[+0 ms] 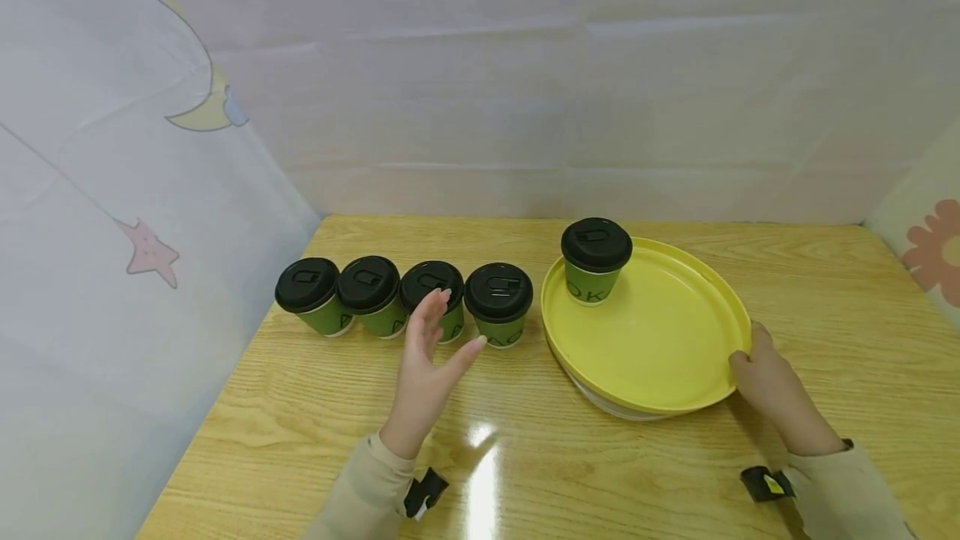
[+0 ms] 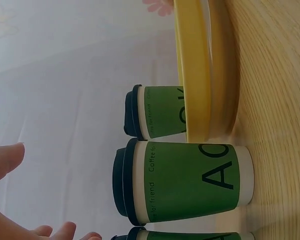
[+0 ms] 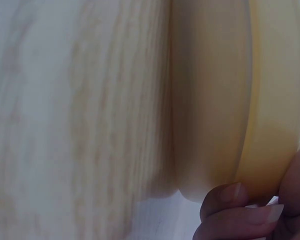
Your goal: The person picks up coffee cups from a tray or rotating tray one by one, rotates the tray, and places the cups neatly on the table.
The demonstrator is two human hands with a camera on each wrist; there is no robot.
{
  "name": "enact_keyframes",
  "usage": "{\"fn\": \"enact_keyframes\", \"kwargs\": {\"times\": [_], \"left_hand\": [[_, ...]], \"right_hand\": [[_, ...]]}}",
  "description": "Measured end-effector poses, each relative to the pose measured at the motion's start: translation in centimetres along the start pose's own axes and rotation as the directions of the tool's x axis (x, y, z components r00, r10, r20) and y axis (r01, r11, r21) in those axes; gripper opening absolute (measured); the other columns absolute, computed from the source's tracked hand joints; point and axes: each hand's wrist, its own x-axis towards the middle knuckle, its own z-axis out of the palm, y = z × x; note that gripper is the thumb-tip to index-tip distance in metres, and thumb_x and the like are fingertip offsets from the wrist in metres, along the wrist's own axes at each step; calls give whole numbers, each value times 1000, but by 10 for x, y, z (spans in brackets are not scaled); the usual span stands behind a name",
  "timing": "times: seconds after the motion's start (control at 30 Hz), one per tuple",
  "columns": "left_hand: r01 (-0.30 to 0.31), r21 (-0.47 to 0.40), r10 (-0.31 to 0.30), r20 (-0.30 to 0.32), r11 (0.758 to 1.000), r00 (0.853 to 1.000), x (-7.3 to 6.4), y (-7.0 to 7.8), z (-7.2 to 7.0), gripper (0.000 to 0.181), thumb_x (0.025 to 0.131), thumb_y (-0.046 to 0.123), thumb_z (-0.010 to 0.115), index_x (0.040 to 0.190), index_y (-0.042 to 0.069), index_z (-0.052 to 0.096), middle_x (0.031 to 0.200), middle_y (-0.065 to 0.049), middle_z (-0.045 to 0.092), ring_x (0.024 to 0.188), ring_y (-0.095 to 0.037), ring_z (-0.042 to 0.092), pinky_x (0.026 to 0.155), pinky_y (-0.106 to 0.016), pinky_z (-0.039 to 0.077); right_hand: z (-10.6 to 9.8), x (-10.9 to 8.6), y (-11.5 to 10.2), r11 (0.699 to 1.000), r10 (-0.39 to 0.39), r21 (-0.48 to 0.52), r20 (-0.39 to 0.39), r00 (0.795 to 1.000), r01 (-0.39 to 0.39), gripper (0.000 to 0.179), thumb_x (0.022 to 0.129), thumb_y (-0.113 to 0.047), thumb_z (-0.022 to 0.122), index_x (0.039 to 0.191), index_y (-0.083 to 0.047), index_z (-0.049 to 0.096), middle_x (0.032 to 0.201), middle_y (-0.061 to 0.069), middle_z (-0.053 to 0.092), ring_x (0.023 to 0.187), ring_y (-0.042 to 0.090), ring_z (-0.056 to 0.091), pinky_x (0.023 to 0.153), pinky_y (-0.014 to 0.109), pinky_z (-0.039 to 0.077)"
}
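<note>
My left hand [image 1: 423,373] is held over the table with thumb and fingers spread apart, nothing between them. It overlaps one of several green paper coffee cups with black lids standing in a row; the rightmost cup [image 1: 501,307] is just beyond the thumb tip. In the left wrist view, the fingers [image 2: 65,231] lie apart from the nearest cup [image 2: 190,182]. Another lidded coffee cup [image 1: 595,265] stands upright at the left back of a round yellow tray [image 1: 675,340]. My right hand [image 1: 772,390] grips the tray's right rim, its fingers [image 3: 235,220] curled at the edge.
Beneath the tray is a pale round base [image 1: 618,408]. The cup row runs left, ending with a cup [image 1: 307,286] near the left edge of the wooden table [image 1: 315,440]. A pale cloth backdrop [image 1: 570,107] rises behind the table.
</note>
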Motion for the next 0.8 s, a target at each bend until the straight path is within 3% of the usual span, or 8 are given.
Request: {"fn": "enact_keyframes", "kwargs": {"times": [0.27,0.8], "left_hand": [[-3,-19,4,22,1000,1000,2,1,8,79,87,16,74,148,-2,27,149,-15,37,140,-30,30,114,-52,23],[-18,-44,21,72,999,997,5,0,22,75,88,17,74,146,-2,30,149,-14,38,139,-29,32,114,-52,23]], "right_hand": [[0,0,0,1000,-5,3,-1,1000,5,61,100,-10,20,140,23,-12,114,49,42,84,38,53,69,46,46],[1,2,3,1000,13,10,-13,1000,-13,62,100,-12,20,142,21,-11,122,52,33,96,47,48,77,56,44]]}}
